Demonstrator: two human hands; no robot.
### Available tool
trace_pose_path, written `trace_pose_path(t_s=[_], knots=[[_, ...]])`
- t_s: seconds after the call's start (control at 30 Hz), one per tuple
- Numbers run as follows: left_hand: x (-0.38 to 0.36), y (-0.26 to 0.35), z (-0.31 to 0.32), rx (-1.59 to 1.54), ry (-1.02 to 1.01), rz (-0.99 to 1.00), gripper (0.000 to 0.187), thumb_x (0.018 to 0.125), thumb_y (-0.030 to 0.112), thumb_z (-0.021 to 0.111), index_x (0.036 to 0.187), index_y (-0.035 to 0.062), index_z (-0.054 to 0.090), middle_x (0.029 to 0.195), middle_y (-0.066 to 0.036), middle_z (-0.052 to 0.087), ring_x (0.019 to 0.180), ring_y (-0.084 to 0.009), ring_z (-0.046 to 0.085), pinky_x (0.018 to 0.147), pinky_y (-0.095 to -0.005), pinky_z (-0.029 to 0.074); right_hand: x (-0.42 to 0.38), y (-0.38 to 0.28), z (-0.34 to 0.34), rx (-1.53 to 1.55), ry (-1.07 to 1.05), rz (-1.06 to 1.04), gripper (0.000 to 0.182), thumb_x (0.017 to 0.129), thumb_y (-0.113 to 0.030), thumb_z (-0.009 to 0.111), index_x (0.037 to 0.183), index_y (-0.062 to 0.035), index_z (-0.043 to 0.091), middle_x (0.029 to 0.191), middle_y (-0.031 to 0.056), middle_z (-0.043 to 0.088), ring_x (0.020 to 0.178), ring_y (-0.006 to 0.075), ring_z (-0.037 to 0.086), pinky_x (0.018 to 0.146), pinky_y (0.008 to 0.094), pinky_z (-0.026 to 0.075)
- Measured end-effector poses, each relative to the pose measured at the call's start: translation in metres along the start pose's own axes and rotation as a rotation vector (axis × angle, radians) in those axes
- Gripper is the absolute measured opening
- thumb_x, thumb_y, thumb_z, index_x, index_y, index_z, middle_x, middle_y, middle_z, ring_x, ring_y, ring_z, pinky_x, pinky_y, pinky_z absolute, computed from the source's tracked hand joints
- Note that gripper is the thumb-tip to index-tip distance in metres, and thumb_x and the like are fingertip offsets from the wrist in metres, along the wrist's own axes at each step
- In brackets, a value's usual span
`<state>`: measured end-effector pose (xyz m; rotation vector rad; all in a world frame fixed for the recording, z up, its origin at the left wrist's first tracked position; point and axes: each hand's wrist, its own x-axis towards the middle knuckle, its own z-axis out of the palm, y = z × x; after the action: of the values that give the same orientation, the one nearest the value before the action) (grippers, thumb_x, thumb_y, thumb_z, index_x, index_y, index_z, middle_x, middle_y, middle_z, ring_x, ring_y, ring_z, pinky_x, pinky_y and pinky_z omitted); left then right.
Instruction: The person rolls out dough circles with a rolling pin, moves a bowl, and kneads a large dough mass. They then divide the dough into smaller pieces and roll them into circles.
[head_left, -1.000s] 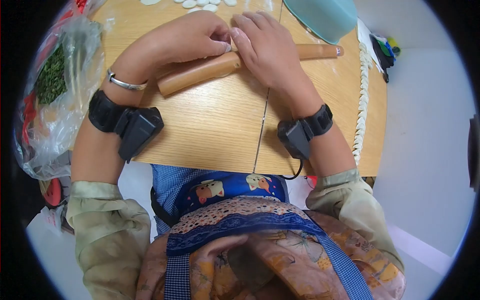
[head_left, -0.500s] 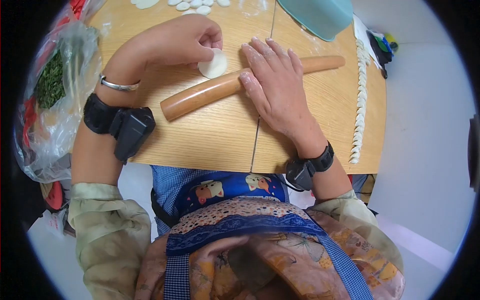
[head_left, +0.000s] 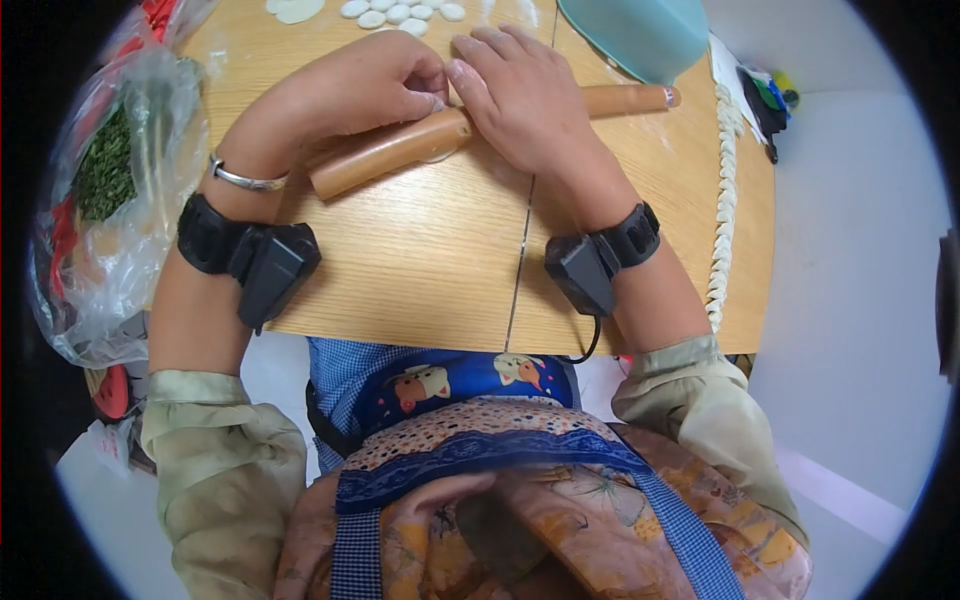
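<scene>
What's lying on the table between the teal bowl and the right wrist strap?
In the head view, the rolling pin crosses between the teal bowl and the wrist strap, with the right hand pressing on it.

A tan wooden rolling pin [head_left: 400, 148] crosses the pale oak table [head_left: 420, 260], with white dough discs [head_left: 400, 13] at twelve o'clock and a teal bowl [head_left: 640, 35] at one o'clock.

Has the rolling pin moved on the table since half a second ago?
Yes. The rolling pin has rolled away from the person, toward the small dough pieces, under the right hand, and now covers the wrapper.
</scene>
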<state>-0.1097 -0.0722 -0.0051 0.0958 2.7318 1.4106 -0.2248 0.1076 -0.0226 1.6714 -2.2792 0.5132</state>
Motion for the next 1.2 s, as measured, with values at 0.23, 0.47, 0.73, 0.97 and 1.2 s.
trace_pose_path(t_s=[0.23,0.47,0.73,0.97,1.2], knots=[[-0.001,0.007,-0.001,0.033,-0.050,-0.035,0.012,0.088,0.010,0.065,0.092,-0.0014,0.063,0.074,-0.001,0.059,0.071,-0.0091,0.050,0.063,-0.0274,0.043,-0.040,-0.016,-0.025,-0.007,-0.007,0.005,0.047,0.100,-0.040,0.051,0.131,-0.0060,0.061,0.137,0.0182,0.058,0.134,0.0418,0.048,0.109,0.0582,0.035],[-0.008,0.011,-0.001,-0.090,-0.067,-0.142,0.015,0.091,0.014,0.062,0.091,-0.0006,0.064,0.072,-0.001,0.058,0.062,-0.0073,0.051,0.054,-0.0249,0.042,-0.079,-0.034,-0.050,-0.021,-0.141,0.083,0.055,0.100,-0.041,0.051,0.140,-0.0030,0.054,0.145,0.0189,0.052,0.140,0.0411,0.041,0.116,0.0628,0.022],[0.000,0.006,-0.004,-0.018,-0.006,-0.130,0.039,0.104,0.030,0.055,0.084,-0.0017,0.065,0.065,0.000,0.057,0.055,-0.0083,0.051,0.052,-0.0259,0.042,-0.030,-0.013,-0.016,-0.044,-0.017,-0.010,0.049,0.101,-0.040,0.050,0.131,-0.0028,0.060,0.138,0.0187,0.059,0.136,0.0403,0.048,0.110,0.0630,0.035],[0.000,-0.006,0.004,-0.008,0.071,-0.017,0.026,0.098,0.022,0.061,0.088,-0.0013,0.066,0.068,-0.001,0.057,0.063,-0.0087,0.051,0.057,-0.0279,0.044,0.002,-0.001,0.004,-0.039,0.008,-0.018,0.047,0.101,-0.041,0.049,0.128,-0.0058,0.063,0.134,0.0183,0.061,0.133,0.0399,0.050,0.108,0.0614,0.037],[-0.002,0.007,0.002,0.048,-0.029,-0.040,0.013,0.088,0.011,0.067,0.088,-0.0008,0.063,0.070,-0.002,0.057,0.067,-0.0097,0.052,0.061,-0.0291,0.046,-0.033,-0.016,-0.020,-0.018,-0.025,0.028,0.053,0.100,-0.044,0.050,0.136,-0.0055,0.059,0.139,0.0197,0.057,0.136,0.0416,0.046,0.111,0.0629,0.032]])
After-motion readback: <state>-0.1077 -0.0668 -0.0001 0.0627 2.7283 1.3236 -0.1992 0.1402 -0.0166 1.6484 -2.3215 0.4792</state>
